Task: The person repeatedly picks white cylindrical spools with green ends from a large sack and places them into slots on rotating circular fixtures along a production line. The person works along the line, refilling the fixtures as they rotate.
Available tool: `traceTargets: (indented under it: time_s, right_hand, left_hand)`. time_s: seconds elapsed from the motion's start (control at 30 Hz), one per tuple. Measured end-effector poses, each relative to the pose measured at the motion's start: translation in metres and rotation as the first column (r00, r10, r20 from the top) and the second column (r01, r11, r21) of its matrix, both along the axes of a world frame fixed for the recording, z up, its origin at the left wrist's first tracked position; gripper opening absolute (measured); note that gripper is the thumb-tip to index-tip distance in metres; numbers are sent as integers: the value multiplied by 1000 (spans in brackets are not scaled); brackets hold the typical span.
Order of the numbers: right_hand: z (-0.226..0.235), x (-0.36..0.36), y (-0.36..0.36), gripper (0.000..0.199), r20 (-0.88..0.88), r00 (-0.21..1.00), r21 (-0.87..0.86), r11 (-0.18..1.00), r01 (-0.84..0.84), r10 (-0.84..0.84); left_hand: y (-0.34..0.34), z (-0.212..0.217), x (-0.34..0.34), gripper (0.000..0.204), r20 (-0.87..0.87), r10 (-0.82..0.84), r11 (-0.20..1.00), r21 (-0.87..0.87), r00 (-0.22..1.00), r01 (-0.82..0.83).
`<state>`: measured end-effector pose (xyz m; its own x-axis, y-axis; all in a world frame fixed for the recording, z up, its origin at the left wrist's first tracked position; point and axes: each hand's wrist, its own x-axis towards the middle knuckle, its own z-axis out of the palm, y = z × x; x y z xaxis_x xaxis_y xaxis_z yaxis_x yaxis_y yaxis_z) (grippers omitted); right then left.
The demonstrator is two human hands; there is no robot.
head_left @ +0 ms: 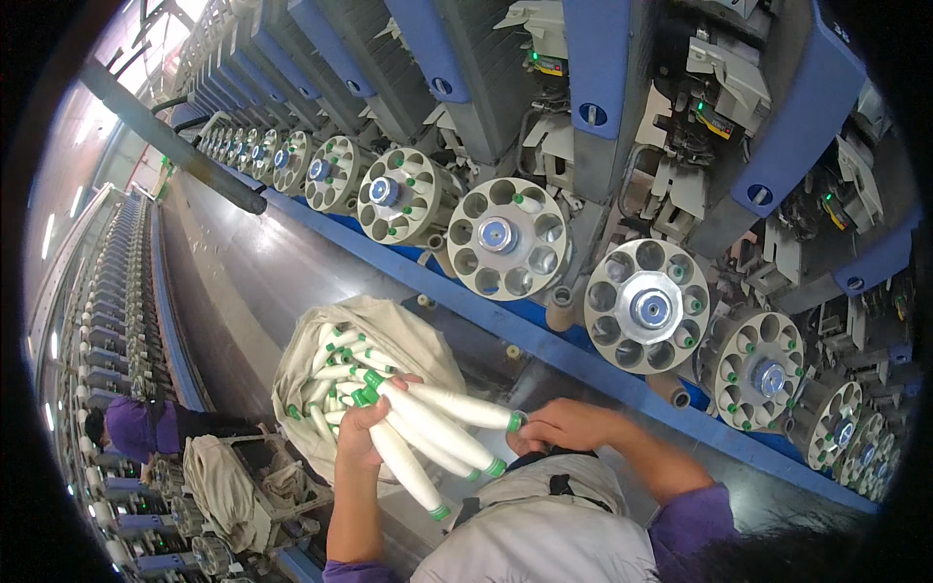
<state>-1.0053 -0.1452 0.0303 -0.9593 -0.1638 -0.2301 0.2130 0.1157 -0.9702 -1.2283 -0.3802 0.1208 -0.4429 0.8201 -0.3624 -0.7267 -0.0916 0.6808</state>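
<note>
My left hand (pixel 362 435) is closed round a fanned bunch of several white yarn bobbins (pixel 439 435) with green ends. They slant down to the right in front of my body. Curled at the green tip of the uppermost bobbin is my right hand (pixel 564 425); whatever its fingers pinch is hidden. Just beyond the left hand stands an open cloth sack (pixel 413 330), with more green-ended bobbins (pixel 335 358) heaped inside. A light apron (pixel 544 525) covers my front below the hands.
A row of winding machines with round bobbin magazines (pixel 510 255) runs along a blue rail (pixel 457 282) on the right. At left, a person in purple (pixel 144 428) is near a cart (pixel 258 462) with cloth on it. A grey pipe (pixel 175 136) juts in at upper left.
</note>
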Motion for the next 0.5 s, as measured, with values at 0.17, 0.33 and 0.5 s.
traceTargets:
  time_s: [0.17,0.33,0.5]
  right_hand:
    - [-21,53,27,36,-363,776,-77,847,527,-516]
    - [1,79,61,32,-88,651,-610,557,563,-754]
    - [37,118,114,34,-77,518,-8,520,854,-852]
  left_hand:
    - [27,-26,17,38,96,110,993,-47,989,-106]
    - [99,-30,58,41,86,13,998,52,996,-18]
    - [182,-9,88,48,-241,-130,973,155,962,170]
